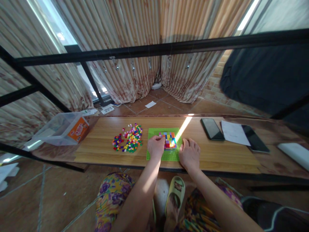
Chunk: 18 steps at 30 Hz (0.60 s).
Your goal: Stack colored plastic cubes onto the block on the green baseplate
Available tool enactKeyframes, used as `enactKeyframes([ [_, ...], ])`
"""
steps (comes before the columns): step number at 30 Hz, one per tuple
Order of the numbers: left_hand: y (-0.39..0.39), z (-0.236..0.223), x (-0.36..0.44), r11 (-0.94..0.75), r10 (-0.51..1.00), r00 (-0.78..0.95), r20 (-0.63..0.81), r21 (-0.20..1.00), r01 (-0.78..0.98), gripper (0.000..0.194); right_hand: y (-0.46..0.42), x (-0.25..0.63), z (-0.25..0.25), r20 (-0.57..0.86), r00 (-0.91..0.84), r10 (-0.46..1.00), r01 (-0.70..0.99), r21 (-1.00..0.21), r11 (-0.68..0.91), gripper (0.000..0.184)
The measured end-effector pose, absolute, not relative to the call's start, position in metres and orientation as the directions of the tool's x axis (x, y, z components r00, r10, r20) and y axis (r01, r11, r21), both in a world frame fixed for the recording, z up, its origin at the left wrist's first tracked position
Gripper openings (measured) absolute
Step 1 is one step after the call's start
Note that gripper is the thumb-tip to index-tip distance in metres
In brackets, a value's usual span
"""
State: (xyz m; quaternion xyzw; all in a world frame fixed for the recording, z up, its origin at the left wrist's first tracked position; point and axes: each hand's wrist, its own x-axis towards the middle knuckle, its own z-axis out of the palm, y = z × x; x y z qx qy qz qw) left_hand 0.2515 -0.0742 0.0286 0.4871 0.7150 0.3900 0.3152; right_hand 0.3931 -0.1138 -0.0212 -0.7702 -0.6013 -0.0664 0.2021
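A green studded baseplate point(173, 157) lies on the wooden board in front of me. On it sits a block of small multicoloured toy bricks point(170, 140), partly covered by my left hand point(156, 147). The fingertips of that hand are pinched together at the block's left side, and whatever they hold is hidden. My right hand point(190, 154) rests at the baseplate's right edge, palm down, with its fingers loosely stretched out and nothing visible in them. To the left, a loose pile of small colourful bricks point(132, 139) is spread over the board.
A clear plastic box point(55, 129) with an orange label stands at the far left. On the right lie a phone point(211, 129), a white paper sheet point(235, 132) and a dark tablet-like device point(256, 138). A black metal bar point(145, 51) crosses beyond the table.
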Motion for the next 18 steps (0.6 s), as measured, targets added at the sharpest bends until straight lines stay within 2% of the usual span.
enactKeyframes([
  [5,-0.074,0.033,0.253,0.217,0.942,-0.332,-0.049,0.844,0.49,0.015,-0.114,0.393,-0.023,0.351,0.264,0.898,0.955,-0.222,-0.194,0.035],
  [10,-0.076,0.029,0.253,0.206,0.943,-0.327,-0.057,0.874,0.441,0.014,-0.114,0.393,-0.023,0.358,0.257,0.898,0.96,-0.206,-0.192,0.034],
  [15,-0.09,0.018,0.228,0.045,0.963,-0.265,0.052,0.937,0.347,0.021,-0.114,0.394,-0.023,0.377,0.246,0.893,0.964,-0.193,-0.184,0.033],
  [18,-0.107,0.011,0.197,-0.006,0.952,-0.275,0.131,0.911,0.412,0.021,-0.114,0.394,-0.024,0.368,0.252,0.895,0.962,-0.193,-0.191,0.033],
])
